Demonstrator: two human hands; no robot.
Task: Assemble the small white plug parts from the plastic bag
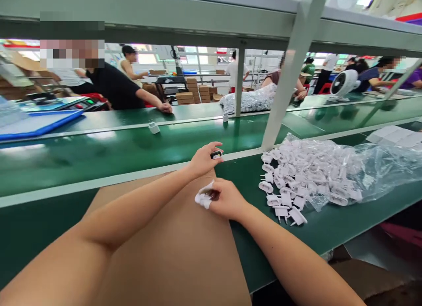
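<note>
My left hand reaches over the near edge of the belt, its fingers closed around a small white charger housing. The housing's oval open end faces me, with something dark and greenish inside. Closer to me, my right hand is closed on white plastic plug pieces, whose number and shape are blurred. Both hands are above a brown cardboard sheet. To the right, a heap of white two-pin plug caps spills from a clear plastic bag.
A green conveyor belt crosses ahead, carrying a white charger and another small white piece. A slanted metal post rises beyond my hands. Across the belt are a person in black, a blue tray and a fan.
</note>
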